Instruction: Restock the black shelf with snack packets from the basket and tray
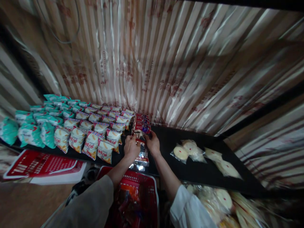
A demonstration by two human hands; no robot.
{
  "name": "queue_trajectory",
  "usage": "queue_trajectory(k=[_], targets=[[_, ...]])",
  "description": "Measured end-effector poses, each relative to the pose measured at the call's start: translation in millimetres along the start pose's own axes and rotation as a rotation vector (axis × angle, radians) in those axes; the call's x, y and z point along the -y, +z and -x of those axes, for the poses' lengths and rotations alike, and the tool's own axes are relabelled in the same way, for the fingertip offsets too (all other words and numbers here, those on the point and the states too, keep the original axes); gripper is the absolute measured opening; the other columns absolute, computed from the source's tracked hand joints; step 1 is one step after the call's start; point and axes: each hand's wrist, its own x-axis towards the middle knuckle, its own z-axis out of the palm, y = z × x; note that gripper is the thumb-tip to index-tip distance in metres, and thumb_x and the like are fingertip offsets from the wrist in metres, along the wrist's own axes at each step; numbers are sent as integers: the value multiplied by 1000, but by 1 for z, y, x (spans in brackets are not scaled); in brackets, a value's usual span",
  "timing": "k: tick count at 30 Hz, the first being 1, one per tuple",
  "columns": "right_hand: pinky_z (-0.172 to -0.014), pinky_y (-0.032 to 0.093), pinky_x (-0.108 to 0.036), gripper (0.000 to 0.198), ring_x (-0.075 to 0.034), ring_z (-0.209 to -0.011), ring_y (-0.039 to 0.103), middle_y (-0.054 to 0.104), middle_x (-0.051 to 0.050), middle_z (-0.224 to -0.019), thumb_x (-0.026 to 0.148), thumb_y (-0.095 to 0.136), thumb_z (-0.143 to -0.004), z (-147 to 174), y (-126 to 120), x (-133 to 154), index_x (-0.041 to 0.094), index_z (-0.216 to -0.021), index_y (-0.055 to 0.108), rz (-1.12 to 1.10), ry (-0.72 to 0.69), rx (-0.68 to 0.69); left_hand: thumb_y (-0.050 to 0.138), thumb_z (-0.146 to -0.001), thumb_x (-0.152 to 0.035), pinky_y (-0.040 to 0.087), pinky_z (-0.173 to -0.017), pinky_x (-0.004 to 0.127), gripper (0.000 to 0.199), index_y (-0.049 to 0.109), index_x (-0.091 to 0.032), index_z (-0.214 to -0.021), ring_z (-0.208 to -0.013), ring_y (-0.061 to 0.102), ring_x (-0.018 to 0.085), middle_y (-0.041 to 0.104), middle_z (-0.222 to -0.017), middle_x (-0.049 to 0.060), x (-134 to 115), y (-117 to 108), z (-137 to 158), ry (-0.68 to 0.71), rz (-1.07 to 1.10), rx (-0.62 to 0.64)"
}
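On the black shelf, a column of red and silver snack packets (142, 119) runs from the back toward the front edge. My left hand (132, 147) is closed at the left side of a red and silver packet (142, 153) in this column. At its right side my right hand (153, 144) curls its fingers against the same packet. Part of the packet is hidden by my hands. White snack bags with red and blue striped tops (104, 151) stand in rows just left of my left hand.
Teal bags (48, 134) fill the shelf's far left. Clear-wrapped pale round items (180, 153) and flat pale packs (228, 167) lie on the black shelf (163, 136) to the right. Below are a red basket (155, 193) holding packets and, at left, another red basket (40, 164). Striped sheeting (152, 63) hangs behind.
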Motion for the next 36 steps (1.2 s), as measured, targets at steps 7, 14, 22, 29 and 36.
queue_trajectory(k=[7,14,22,29,36], targets=[[-86,46,-36,51,-26,-104,58,62,-11,-115,31,49,-80,6,3,0,18,-130,47,138,-47,-9,52,-79,-22,41,-94,33,42,58,-19,-121,-113,44,26,51,-119,11,0,-2,4,12,-100,-64],[-95,41,-40,47,-26,-107,55,61,-14,-115,28,48,-79,6,10,-5,13,-123,55,83,-145,-13,51,-79,-20,40,-97,35,39,62,-18,-116,-109,45,26,56,-118,11,4,2,3,107,-129,-116],[-96,40,-41,44,-23,-108,55,60,-14,-118,34,46,-80,40,-7,-18,13,-117,56,-220,-94,-160,51,-76,-14,42,-96,38,33,66,-16,-106,-106,48,26,59,-112,10,27,6,18,227,20,-320],[-91,44,-33,37,-18,-100,58,62,-12,-111,40,46,-84,141,-17,-55,15,-109,55,-438,88,-186,38,-77,-8,46,-85,34,27,63,-18,-81,-89,57,18,64,-87,5,90,10,87,295,262,-501],[-81,49,-34,26,-20,-85,65,70,-6,-91,33,45,-84,231,15,-109,20,-93,66,-191,174,365,44,-81,-14,40,-95,36,25,67,-15,-91,-103,56,22,65,-102,11,168,44,158,-104,-162,282]])
